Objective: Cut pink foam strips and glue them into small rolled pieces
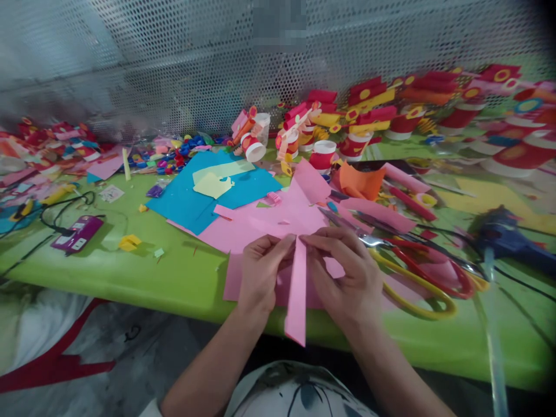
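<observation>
1. Clock is read from the hands, 12 being straight ahead. A pink paper strip (297, 295) is pinched at its far end by both hands: left hand (259, 275) and right hand (350, 278), fingertips almost meeting on it. The loose end is pointed to 6 o'clock, past the tabletop (174, 266) edge. Whether it's folded or single can't be told, and the pinched bit is mostly covered by fingers.
2. Pink sheets (260, 223) are spread underneath, partly blocked by the hands. At 10 o'clock they're met by blue paper (178, 202), topped with pale yellow scraps (212, 184).
3. At 3 o'clock, just past the right hand, yellow-handled scissors (441, 313) and red-handled scissors (467, 288) are tangled up; the blades are kinda lost among scraps.
4. Farther out at 3, a dark blue glue gun (506, 234) is seen, pretty smeary. A clear-ish rod (496, 336) below it is cut off by the bottom edge.
5. A purple box (80, 231) with cables is parked at 9 o'clock; its label can't be read.
6. Red-and-white cups (324, 156) are lined up from 12 to 2 o'clock, badly blurred toward the right.
</observation>
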A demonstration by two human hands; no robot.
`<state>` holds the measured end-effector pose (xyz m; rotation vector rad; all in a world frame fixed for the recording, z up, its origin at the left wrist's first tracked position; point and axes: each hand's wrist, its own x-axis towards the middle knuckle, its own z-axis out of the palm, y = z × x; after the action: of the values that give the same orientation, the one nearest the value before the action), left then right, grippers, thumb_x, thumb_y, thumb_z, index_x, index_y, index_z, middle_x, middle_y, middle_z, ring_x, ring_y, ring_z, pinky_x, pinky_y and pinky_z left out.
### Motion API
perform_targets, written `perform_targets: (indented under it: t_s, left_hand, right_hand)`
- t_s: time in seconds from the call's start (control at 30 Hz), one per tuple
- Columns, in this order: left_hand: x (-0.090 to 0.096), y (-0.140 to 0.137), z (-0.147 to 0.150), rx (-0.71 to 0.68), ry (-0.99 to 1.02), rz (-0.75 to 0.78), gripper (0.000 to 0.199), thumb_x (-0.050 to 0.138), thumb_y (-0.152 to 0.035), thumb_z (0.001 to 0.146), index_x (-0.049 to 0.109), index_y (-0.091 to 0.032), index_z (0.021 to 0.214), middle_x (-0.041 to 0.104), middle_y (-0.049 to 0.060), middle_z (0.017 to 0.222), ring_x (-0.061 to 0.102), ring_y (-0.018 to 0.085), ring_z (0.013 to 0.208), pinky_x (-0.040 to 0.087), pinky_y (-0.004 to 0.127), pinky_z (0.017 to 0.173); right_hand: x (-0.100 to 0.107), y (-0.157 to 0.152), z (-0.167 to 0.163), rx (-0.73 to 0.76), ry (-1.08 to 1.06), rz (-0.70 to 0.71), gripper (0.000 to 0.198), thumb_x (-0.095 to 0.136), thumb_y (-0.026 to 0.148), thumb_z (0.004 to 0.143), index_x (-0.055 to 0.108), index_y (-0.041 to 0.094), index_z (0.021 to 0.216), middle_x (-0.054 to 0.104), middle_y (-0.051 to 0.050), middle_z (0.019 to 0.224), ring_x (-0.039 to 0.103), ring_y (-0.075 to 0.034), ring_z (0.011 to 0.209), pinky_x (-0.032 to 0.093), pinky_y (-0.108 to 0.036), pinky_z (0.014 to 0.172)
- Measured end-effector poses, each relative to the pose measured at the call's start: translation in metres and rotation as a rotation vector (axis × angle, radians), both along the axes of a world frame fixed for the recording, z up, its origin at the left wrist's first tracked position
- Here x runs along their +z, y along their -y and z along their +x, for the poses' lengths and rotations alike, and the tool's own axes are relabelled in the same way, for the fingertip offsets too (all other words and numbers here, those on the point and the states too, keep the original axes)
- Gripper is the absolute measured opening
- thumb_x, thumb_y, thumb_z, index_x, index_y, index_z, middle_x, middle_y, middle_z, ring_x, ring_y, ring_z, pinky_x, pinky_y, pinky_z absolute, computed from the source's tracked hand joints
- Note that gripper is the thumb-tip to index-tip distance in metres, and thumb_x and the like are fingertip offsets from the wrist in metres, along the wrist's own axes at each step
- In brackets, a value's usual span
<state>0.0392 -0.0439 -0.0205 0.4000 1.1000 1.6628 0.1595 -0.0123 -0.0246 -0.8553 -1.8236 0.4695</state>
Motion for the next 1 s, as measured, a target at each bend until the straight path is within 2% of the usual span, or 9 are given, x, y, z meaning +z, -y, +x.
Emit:
perform_targets:
  t_s: [0.13, 0.3, 0.4, 0.5, 0.6, 0.7, 0.83, 1.0]
  left_hand:
    - [0.006, 0.002, 0.000, 0.001, 0.055, -0.009, 0.036, 0.093, -0.043, 0.065, 0.070, -0.015, 0.060, 0.064, -0.002, 0.057, 0.058, 0.008, 0.054, 0.049, 0.020, 0.059]
    - [0.005, 0.002, -0.001, 0.003, -0.020, -0.044, 0.037, 0.097, -0.041, 0.058, 0.071, -0.015, 0.060, 0.066, -0.001, 0.057, 0.058, 0.008, 0.054, 0.049, 0.021, 0.059]
    - [0.001, 0.001, -0.003, -0.013, -0.028, -0.050, 0.030, 0.096, -0.037, 0.061, 0.075, -0.015, 0.065, 0.072, 0.001, 0.063, 0.063, 0.009, 0.058, 0.051, 0.020, 0.060]
    - [-0.002, 0.001, -0.004, -0.023, -0.045, -0.032, 0.024, 0.092, -0.035, 0.070, 0.078, -0.016, 0.070, 0.075, 0.003, 0.068, 0.068, 0.011, 0.063, 0.055, 0.022, 0.065]
    - [-0.001, 0.002, -0.004, -0.026, -0.019, -0.025, 0.022, 0.091, -0.035, 0.071, 0.079, -0.016, 0.073, 0.076, 0.003, 0.067, 0.071, 0.014, 0.064, 0.058, 0.024, 0.065]
    - [0.001, 0.003, -0.004, -0.047, -0.026, -0.028, 0.024, 0.091, -0.037, 0.071, 0.081, -0.015, 0.077, 0.075, 0.004, 0.064, 0.071, 0.015, 0.061, 0.058, 0.024, 0.062]
    - [0.001, 0.004, -0.004, -0.088, -0.113, -0.037, 0.028, 0.090, -0.041, 0.073, 0.083, -0.016, 0.081, 0.078, 0.006, 0.071, 0.072, 0.017, 0.063, 0.059, 0.026, 0.060]
    - [-0.005, 0.006, -0.005, -0.094, -0.230, 0.033, 0.020, 0.087, -0.038, 0.077, 0.084, -0.019, 0.083, 0.081, 0.006, 0.082, 0.075, 0.018, 0.077, 0.061, 0.029, 0.076]
  right_hand:
    - [0.001, 0.000, 0.000, -0.006, 0.038, 0.022, 0.020, 0.064, 0.011, 0.092, 0.076, 0.023, 0.102, 0.066, -0.007, 0.100, 0.066, -0.018, 0.086, 0.055, -0.035, 0.075]
    - [0.004, 0.002, 0.002, 0.006, 0.010, -0.034, 0.019, 0.065, 0.016, 0.093, 0.077, 0.028, 0.100, 0.066, -0.006, 0.097, 0.066, -0.020, 0.086, 0.056, -0.038, 0.076]
    - [0.004, 0.002, 0.004, 0.037, -0.059, -0.156, 0.019, 0.067, 0.017, 0.092, 0.079, 0.029, 0.100, 0.068, -0.005, 0.099, 0.067, -0.019, 0.087, 0.057, -0.035, 0.076]
    - [0.003, -0.001, 0.007, 0.131, -0.183, -0.404, 0.016, 0.070, 0.022, 0.091, 0.078, 0.029, 0.104, 0.071, -0.003, 0.102, 0.068, -0.016, 0.084, 0.057, -0.031, 0.073]
    - [0.001, -0.005, 0.008, 0.204, -0.297, -0.633, 0.013, 0.075, 0.030, 0.090, 0.078, 0.028, 0.102, 0.074, -0.001, 0.094, 0.067, -0.014, 0.076, 0.056, -0.028, 0.070]
    - [0.001, -0.008, 0.008, 0.227, -0.342, -0.682, 0.011, 0.077, 0.034, 0.088, 0.080, 0.027, 0.096, 0.073, 0.000, 0.085, 0.064, -0.013, 0.071, 0.055, -0.027, 0.067]
    - [0.003, -0.010, 0.005, 0.243, -0.403, -0.710, 0.012, 0.079, 0.037, 0.087, 0.080, 0.025, 0.086, 0.071, 0.000, 0.079, 0.062, -0.014, 0.070, 0.054, -0.027, 0.067]
    - [0.001, -0.012, 0.005, 0.241, -0.495, -0.800, 0.012, 0.086, 0.034, 0.079, 0.079, 0.024, 0.079, 0.069, 0.001, 0.074, 0.060, -0.013, 0.068, 0.050, -0.025, 0.065]
